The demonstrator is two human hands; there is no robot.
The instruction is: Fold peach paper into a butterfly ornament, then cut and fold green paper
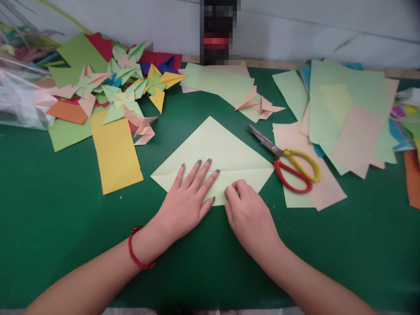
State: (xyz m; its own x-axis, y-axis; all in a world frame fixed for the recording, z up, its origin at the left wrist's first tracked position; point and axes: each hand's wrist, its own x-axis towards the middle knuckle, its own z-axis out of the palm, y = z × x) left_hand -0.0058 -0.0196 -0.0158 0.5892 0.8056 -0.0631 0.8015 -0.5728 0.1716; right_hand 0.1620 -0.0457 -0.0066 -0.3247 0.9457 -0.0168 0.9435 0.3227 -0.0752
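A square sheet of pale green paper lies diamond-wise on the green table, with a crease running across it from its left corner to its right one. My left hand rests flat on its lower left part, fingers spread. At the lower right part, my right hand is closed with its fingers curled on the near portion of the sheet. The near corner is not seen lying flat, and the fingertips hide the exact grip. Scissors with one yellow and one red handle lie beside the sheet's right corner, blades partly apart.
Folded paper stars and coloured sheets pile up at the far left, near a clear plastic bag. A yellow paper rectangle lies in front. Pale green and pink sheets overlap at right. A pink folded piece sits behind the scissors.
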